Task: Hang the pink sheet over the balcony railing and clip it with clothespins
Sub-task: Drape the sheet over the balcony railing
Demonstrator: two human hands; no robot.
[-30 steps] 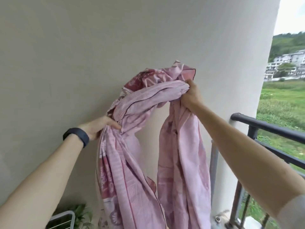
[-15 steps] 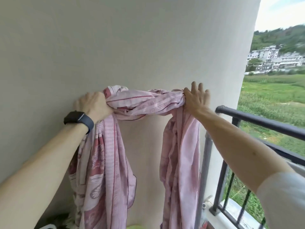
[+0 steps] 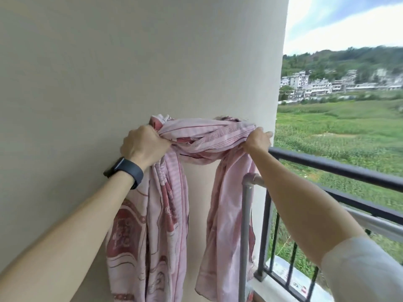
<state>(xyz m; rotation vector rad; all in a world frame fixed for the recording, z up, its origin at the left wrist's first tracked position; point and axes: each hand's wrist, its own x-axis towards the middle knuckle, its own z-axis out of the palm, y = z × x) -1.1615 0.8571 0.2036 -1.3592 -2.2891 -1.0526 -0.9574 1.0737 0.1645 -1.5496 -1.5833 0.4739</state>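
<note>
Between left hand (image 3: 144,147), right hand (image 3: 257,141), pink sheet (image 3: 209,136)

Obstacles: wall (image 3: 130,73) close ahead; black railing (image 3: 340,168) right; grey pipe (image 3: 246,225) near the railing's left end. Free room: open air above railing.

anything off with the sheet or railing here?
Sheet is bunched into a rope between left hand and right hand, ends dangling in front of the wall, not yet over the railing. No damage visible.
</note>
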